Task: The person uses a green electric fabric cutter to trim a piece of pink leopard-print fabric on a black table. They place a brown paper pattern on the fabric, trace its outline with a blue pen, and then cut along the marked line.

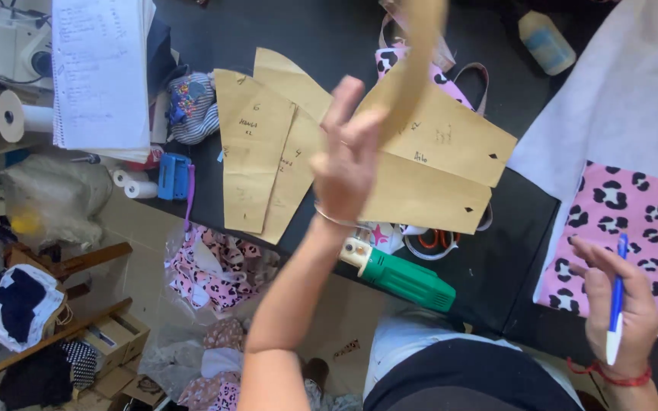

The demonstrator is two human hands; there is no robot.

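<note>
far left: spiral notepad (100, 72) propped over the bench (329, 30) corner, paper rolls (135, 186) and a blue tool (173, 176) just below it. beside these, flat brown paper pattern pieces (257, 164) fanned on the dark bench, overlapping. centre: left hand (348, 164) raised above the stack, grip pinching a narrow brown pattern strip (416, 57) that curves upward, lifted clear of the others. below the hand, at the near bench edge, a green-handled electric cutter (405, 278) and orange-handled scissors (436, 240) part hidden under paper. right: pink leopard-print fabric (634, 236) spread flat beside pale grey fabric (626, 84), a plastic bottle (546, 39) at the far edge. right hand (618, 304) resting at the fabric's near edge, grip closed round a blue and white pen (616, 301). judged progress: early, one pattern piece in hand, none yet laid on the print, no marks visible. open room: bare dark bench between patterns and fabric; near edge crowded by the cutter.
</note>
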